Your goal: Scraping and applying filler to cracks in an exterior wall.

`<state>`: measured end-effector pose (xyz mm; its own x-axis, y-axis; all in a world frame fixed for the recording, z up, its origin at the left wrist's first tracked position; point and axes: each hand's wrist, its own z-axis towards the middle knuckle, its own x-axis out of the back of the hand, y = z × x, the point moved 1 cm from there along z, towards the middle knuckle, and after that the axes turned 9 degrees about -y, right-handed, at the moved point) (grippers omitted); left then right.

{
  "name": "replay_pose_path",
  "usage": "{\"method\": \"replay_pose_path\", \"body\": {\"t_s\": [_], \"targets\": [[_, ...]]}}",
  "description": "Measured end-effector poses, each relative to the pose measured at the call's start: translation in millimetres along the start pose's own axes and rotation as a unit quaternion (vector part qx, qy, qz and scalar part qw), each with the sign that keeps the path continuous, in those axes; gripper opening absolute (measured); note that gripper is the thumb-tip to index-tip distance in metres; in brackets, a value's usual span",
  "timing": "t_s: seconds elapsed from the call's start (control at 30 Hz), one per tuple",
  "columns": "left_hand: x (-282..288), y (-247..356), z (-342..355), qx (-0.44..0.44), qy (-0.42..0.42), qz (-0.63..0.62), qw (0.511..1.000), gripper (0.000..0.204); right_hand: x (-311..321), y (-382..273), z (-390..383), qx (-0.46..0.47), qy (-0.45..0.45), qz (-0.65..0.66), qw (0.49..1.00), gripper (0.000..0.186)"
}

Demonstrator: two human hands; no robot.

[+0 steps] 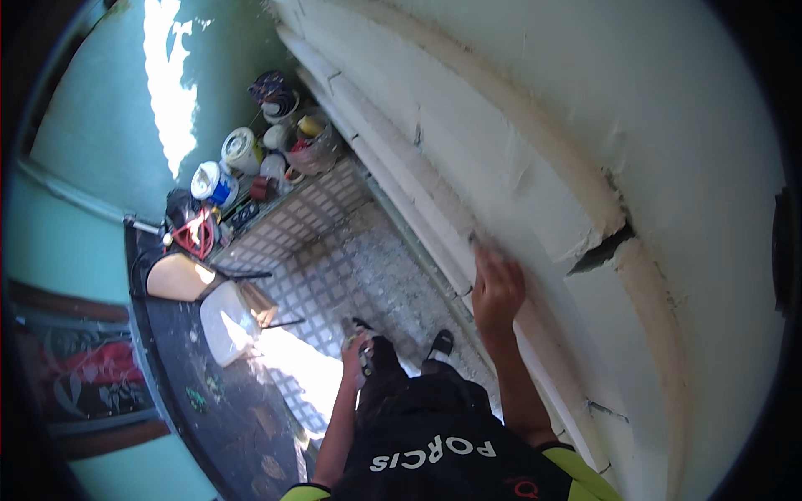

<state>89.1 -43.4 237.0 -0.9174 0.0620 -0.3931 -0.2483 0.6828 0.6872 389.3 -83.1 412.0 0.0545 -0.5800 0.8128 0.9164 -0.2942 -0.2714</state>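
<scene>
My right hand (499,288) is raised against the pale moulding (432,197) along the wall, fingers curled round something small and blurred at its fingertips. Above and right of it, a long rounded ledge has a dark broken gap (601,255). My left hand (357,346) hangs low by my leg, closed on a small dark-and-light object that I cannot make out clearly.
Buckets (213,188), bags and a red hose (194,234) crowd the far left corner. Chairs (225,321) stand by a dark surface (230,417) on the left. The tiled floor (376,267) carries pale dust. A window (79,367) is at far left.
</scene>
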Motion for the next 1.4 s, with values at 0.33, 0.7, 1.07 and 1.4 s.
{"method": "replay_pose_path", "body": {"t_s": [0.33,0.7,1.07,1.4], "targets": [[-19,-49,-30,-0.032,-0.061,-0.003,0.998,0.025,21,3,-12,-0.044,-0.048,0.022,0.998,0.031],[-34,-44,-19,-0.009,-0.064,0.02,0.998,0.027,-50,-32,67,0.047,-0.06,-0.03,0.997,0.028],[11,-2,27,0.025,-0.065,-0.014,0.997,0.023,-58,-31,76,0.005,-0.022,-0.014,1.0,0.021],[51,91,110,0.056,-0.099,-0.045,0.993,0.026,-165,-114,211,-0.052,-0.097,-0.266,0.958,0.004]]}}
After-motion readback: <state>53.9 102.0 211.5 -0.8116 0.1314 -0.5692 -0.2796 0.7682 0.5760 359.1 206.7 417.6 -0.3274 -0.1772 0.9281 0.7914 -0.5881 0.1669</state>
